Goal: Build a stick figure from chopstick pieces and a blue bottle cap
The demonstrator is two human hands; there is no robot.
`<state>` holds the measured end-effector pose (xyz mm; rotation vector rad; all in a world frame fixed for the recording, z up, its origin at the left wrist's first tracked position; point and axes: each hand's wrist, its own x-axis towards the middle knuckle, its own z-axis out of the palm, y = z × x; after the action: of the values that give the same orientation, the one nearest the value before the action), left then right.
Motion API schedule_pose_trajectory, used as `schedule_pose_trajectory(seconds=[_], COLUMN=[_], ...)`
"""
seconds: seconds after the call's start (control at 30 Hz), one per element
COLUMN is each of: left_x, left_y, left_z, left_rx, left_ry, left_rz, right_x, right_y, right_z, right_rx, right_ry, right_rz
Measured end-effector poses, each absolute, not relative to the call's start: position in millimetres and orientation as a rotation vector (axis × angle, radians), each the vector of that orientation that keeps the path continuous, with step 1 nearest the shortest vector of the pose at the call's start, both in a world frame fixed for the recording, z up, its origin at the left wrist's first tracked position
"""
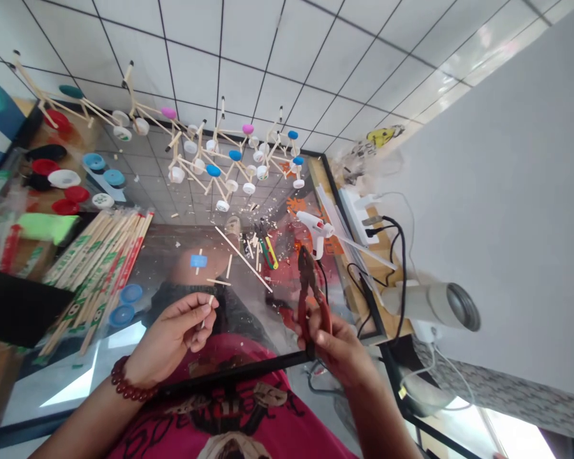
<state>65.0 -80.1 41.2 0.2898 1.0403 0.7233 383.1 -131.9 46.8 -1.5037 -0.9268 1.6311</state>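
Note:
Between thumb and fingers, my left hand [184,322] pinches a short wooden stick piece [211,301]. My right hand [332,341] grips red-handled pliers [308,287], their dark jaws pointing away from me and holding nothing visible. Just beyond my left hand lie two short stick pieces, one [229,266] upright in view and one [219,282] crosswise. Nearby, a blue rectangular piece [199,261] lies across another short stick. A longer thin stick [243,259] slants across the glass table. The white hot glue gun [316,231] rests beyond the pliers' tips.
Several small bicycle-like stick models [234,156] with bottle-cap wheels stand along the tiled wall. Wrapped chopsticks [100,274] and loose caps [122,313] lie at left. A green-and-yellow cutting tool [269,253] lies among scraps. At right are a power strip [358,213], cables and a grey cylinder [425,305].

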Motion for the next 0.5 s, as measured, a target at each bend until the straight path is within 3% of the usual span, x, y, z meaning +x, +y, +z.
schedule_pose_trajectory(seconds=[0.2,0.5], left_x=[78.6,78.1], left_y=[-82.5,-83.9], left_z=[55.4,62.0], left_rx=[0.381,0.402], left_ry=[1.023,0.982], left_rz=[0.695,0.585], right_x=[343.9,330.2], right_y=[-139.7,-124.7], right_z=[58.7,66.5], right_rx=[-1.242,-1.288], right_ry=[-0.577,-1.256], right_rz=[2.091,2.014])
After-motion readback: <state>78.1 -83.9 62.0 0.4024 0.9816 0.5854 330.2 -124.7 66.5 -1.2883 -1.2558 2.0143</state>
